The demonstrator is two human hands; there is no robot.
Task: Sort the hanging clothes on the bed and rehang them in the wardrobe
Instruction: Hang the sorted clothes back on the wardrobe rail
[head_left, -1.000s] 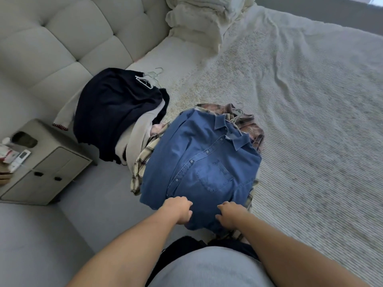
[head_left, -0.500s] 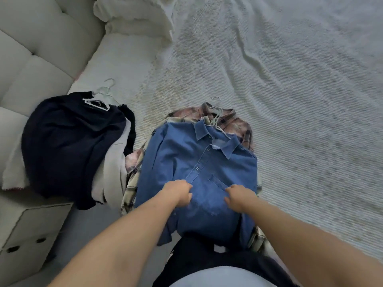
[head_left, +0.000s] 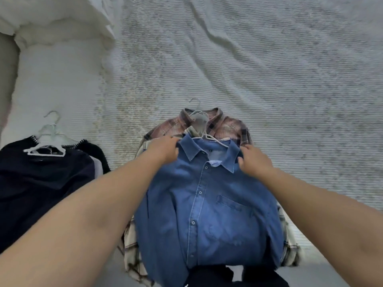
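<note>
A blue denim shirt [head_left: 209, 206] on a white hanger lies on top of a pile at the near edge of the bed. Under it lie a pink plaid shirt [head_left: 228, 126] and a cream plaid shirt [head_left: 132, 257], their hangers' hooks [head_left: 196, 100] pointing away from me. My left hand [head_left: 163, 149] grips the denim shirt's left shoulder beside the collar. My right hand [head_left: 253, 161] grips its right shoulder. A second pile to the left has a dark navy garment [head_left: 41, 183] on white hangers [head_left: 46, 146] on top.
The bed's ribbed white cover [head_left: 269, 69] spreads out beyond the piles, wrinkled. White pillows or folded bedding [head_left: 53, 23] sit at the far left corner. The padded headboard's edge [head_left: 7, 65] shows at the far left.
Both hands have moved up from the denim shirt's lower front to its shoulders at the collar. My view has come closer over the pile.
</note>
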